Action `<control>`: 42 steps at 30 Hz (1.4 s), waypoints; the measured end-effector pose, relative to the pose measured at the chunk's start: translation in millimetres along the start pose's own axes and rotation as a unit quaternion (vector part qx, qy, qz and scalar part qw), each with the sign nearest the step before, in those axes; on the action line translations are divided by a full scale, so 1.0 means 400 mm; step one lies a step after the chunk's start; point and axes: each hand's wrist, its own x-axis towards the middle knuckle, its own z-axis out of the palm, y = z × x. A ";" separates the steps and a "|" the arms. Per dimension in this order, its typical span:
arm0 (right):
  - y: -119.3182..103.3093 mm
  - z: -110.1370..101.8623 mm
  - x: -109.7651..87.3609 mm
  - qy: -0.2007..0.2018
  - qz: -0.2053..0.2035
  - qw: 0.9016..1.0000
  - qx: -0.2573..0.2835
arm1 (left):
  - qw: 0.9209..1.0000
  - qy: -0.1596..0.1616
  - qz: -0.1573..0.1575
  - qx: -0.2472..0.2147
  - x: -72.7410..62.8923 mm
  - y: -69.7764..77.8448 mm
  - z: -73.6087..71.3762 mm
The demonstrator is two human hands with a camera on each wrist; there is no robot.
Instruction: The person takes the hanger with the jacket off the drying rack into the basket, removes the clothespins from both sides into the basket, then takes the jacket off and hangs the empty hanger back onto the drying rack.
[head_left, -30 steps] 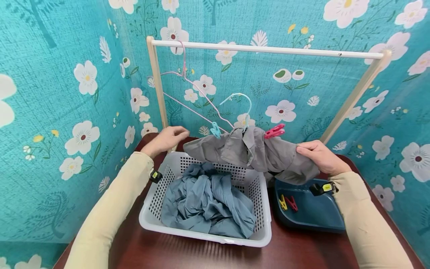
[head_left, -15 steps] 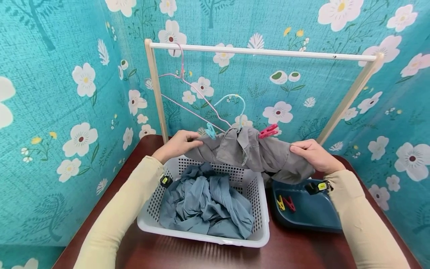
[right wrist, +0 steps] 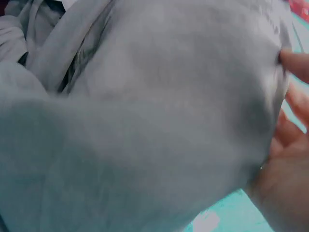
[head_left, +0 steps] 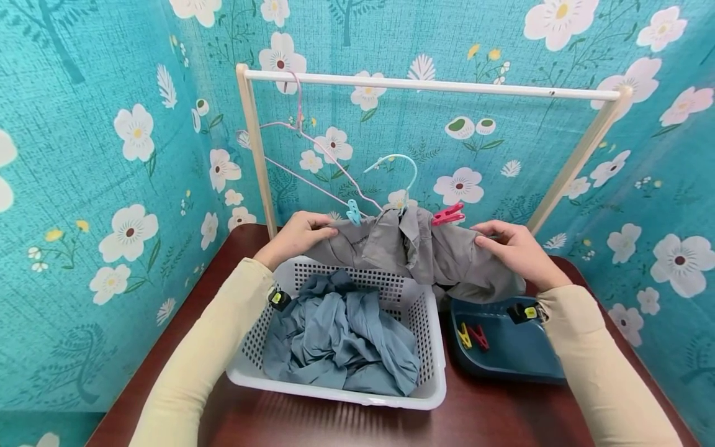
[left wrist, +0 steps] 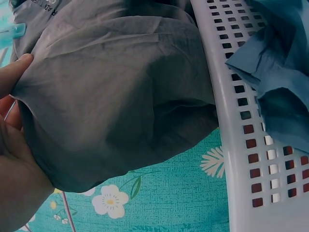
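Note:
A grey collared shirt (head_left: 385, 245) hangs on a light blue hanger (head_left: 414, 171), whose hook stands up above the collar. My left hand (head_left: 298, 236) pinches the shirt's left shoulder between thumb and fingers; the left wrist view shows the thumb on the grey cloth (left wrist: 116, 87). On the other side my right hand (head_left: 514, 248) pinches the cloth at the right shoulder, also seen in the right wrist view with the grey fabric (right wrist: 169, 111) stretched from the fingers. A blue clothespin (head_left: 354, 212) and a red clothespin (head_left: 449, 214) are clipped along the shirt's top edge.
Below is a white plastic basket (head_left: 438, 379) with crumpled blue cloth (head_left: 341, 335) in it. At right, a dark blue tray (head_left: 519, 354) holds a yellow clothespin (head_left: 464, 336) and a red one. A rack with a white bar (head_left: 436, 85) stands behind, bearing a pink hanger (head_left: 335, 162).
My left hand has moved right and taken hold of the shirt's left shoulder. The right hand has shifted slightly inward along the shirt while still holding it.

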 end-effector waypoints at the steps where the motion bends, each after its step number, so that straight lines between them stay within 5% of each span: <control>1: -0.005 0.005 0.001 0.007 -0.009 1.000 -0.001 | 1.000 0.001 -0.001 0.001 -0.001 0.004 0.000; 12: -0.070 0.045 0.009 0.054 -0.091 0.986 0.125 | 1.000 -0.001 -0.007 -0.004 -0.001 0.016 0.005; 18: -0.094 0.061 0.022 0.063 -0.108 0.984 0.130 | 1.000 0.003 -0.013 -0.007 0.003 0.007 0.008; 28: -0.101 0.080 0.038 0.100 -0.121 0.975 0.155 | 1.000 0.003 -0.011 -0.010 0.005 0.007 0.011; 42: -0.105 0.074 0.037 0.093 -0.123 0.954 0.258 | 0.996 -0.003 -0.042 -0.077 -0.002 0.016 0.011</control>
